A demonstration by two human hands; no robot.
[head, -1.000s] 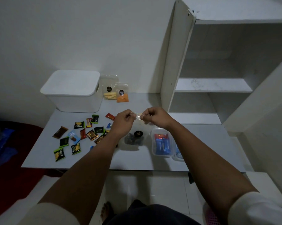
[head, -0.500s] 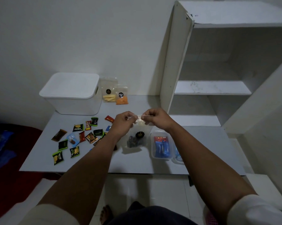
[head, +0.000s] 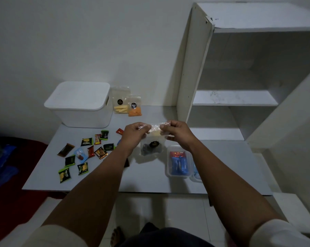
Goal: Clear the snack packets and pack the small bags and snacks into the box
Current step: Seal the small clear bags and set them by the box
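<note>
Both hands meet above the middle of the grey worktop (head: 150, 180), pinching the top edge of a small clear bag (head: 152, 146) between them: the left hand (head: 135, 133) has its grip closed on the left corner, the right hand (head: 176, 131) on the right. Dark snacks sit in the bag's bottom. Loose snack packets (head: 83, 154) lie at nine o'clock from it, the lidded white box (head: 81, 104) at eleven o'clock.

Dim, flat indoor light, soft shadows under the forearms, wide-angle bending at the edges, slight graininess.
</note>
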